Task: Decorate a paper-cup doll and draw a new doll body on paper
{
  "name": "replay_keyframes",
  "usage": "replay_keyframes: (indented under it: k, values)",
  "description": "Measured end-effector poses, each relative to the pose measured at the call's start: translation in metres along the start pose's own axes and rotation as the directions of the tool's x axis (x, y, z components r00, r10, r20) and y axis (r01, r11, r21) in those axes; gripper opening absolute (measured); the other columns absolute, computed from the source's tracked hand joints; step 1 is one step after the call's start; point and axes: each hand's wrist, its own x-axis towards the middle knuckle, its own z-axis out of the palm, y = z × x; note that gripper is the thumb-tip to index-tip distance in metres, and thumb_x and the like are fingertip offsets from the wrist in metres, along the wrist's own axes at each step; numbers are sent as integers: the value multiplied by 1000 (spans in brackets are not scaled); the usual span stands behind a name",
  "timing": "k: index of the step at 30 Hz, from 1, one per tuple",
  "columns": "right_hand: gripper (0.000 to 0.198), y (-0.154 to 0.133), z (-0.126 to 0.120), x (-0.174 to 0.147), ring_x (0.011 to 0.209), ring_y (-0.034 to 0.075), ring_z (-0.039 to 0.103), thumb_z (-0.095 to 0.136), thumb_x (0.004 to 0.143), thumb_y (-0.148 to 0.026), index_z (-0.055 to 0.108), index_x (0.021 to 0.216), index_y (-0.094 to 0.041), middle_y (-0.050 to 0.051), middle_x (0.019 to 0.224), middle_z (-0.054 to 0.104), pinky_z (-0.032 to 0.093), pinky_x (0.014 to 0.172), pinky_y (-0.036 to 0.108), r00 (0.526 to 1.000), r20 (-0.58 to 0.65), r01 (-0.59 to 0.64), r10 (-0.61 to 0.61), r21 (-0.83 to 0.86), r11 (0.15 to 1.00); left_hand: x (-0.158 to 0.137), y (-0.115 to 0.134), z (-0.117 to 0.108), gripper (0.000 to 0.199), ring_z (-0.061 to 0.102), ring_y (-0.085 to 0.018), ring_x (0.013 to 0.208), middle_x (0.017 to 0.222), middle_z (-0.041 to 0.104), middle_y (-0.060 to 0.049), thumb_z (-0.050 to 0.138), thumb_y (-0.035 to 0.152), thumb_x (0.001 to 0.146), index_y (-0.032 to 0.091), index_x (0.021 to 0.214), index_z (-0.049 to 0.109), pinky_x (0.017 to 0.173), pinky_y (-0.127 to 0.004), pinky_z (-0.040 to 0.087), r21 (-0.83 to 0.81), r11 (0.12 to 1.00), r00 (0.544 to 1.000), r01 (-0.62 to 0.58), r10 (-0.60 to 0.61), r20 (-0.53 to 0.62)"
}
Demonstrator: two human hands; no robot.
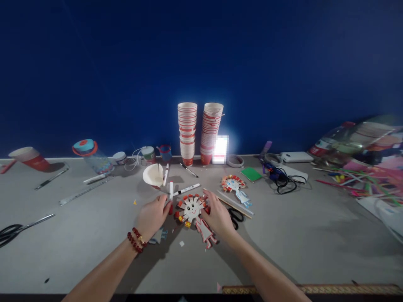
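A paper doll (pixel 192 209) with a smiling round face, a fringe of strips tipped in red and yellow, and a red-edged dress lies between my hands. At its right edge, my right hand (pixel 218 214) is closed, thumb and fingers gripping the fringe. My left hand (pixel 153 215), with red beads at the wrist, is curled left of the doll; its fingertips are beside a small red piece (pixel 170 207), and whether they grip it is unclear. Under that wrist, a blue-edged paper figure (pixel 159 236) is partly covered. White markers (pixel 187 190) lie just beyond the doll.
Two tall stacks of paper cups (pixel 188 134) stand by the blue wall. Another paper doll (pixel 234 185), a pencil (pixel 236 205) and black-handled scissors (pixel 236 217) lie right. A cut cup (pixel 153 175) and more scissors (pixel 22 228) are left. Bottles and craft sticks (pixel 346 178) crowd the far right.
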Motion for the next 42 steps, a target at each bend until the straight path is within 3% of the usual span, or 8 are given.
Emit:
replay_keyframes:
  k: [4, 8, 13, 18, 24, 29, 36, 42]
  values:
    - [48, 6, 0, 5, 79, 19, 63, 54, 75, -13, 55, 122, -21, 6, 106, 65, 53, 73, 31, 995, -96, 3, 26, 288, 958, 3, 3, -4, 27, 59, -20, 74, 84, 63, -4, 50, 47, 93, 23, 86, 60, 70, -29, 39, -251, 968, 1000, -11, 13, 7]
    - [41, 8, -8, 10, 73, 15, 60, 61, 75, -18, 54, 115, -22, 2, 97, 59, 55, 67, 29, 965, -249, 88, 83, 605, 791, 3, 8, -5, 33, 56, -17, 69, 77, 60, -1, 50, 53, 92, 22, 87, 61, 69, -28, 43, -538, 841, 998, 64, -57, 29]
    - [41, 1, -18, 9, 85, 17, 59, 67, 81, -28, 53, 119, -28, 1, 96, 55, 59, 73, 33, 934, -301, 146, 194, 815, 561, -4, 29, 0, 44, 61, -16, 73, 94, 66, -5, 53, 60, 89, 19, 105, 59, 67, -28, 49, -829, 501, 967, 248, -176, 183]
    - [41, -1, -21, 5, 88, 18, 58, 68, 81, -29, 55, 120, -29, 1, 96, 57, 59, 79, 35, 929, -298, 147, 220, 841, 520, -21, 62, 15, 46, 69, -27, 97, 110, 70, -16, 61, 59, 84, 17, 103, 64, 71, -34, 55, -858, 127, 866, 497, -134, 482]
    - [45, -4, -22, 2, 86, 18, 62, 76, 77, -33, 59, 118, -31, 1, 100, 60, 59, 73, 32, 957, -176, 67, 232, 908, 413, -21, 102, 36, 46, 68, -27, 102, 119, 69, -15, 77, 47, 76, 17, 109, 69, 82, -36, 56, -837, -89, 840, 539, -5, 542]
    - [43, -4, -18, -1, 86, 18, 64, 77, 77, -36, 62, 117, -29, 2, 101, 64, 58, 75, 31, 975, -82, -5, 204, 919, 394, -9, 112, 46, 45, 70, -23, 88, 106, 73, -12, 80, 44, 73, 16, 106, 70, 77, -33, 56, -902, -78, 899, 424, -83, 430]
    - [33, -4, -14, 2, 93, 24, 67, 74, 76, -40, 67, 103, -22, 8, 107, 69, 58, 78, 36, 982, 26, -88, 187, 938, 335, 1, 96, 35, 38, 69, -26, 92, 96, 74, -9, 79, 47, 73, 15, 93, 72, 84, -34, 54, -944, 142, 940, 297, -216, 263]
    - [36, 0, -6, 1, 74, 17, 64, 78, 76, -43, 65, 101, -21, 4, 90, 69, 57, 72, 32, 991, 9, -69, 135, 890, 451, 6, 90, 30, 30, 64, -19, 78, 78, 70, -3, 77, 45, 73, 17, 77, 68, 77, -29, 51, -920, 313, 960, 237, -219, 173]
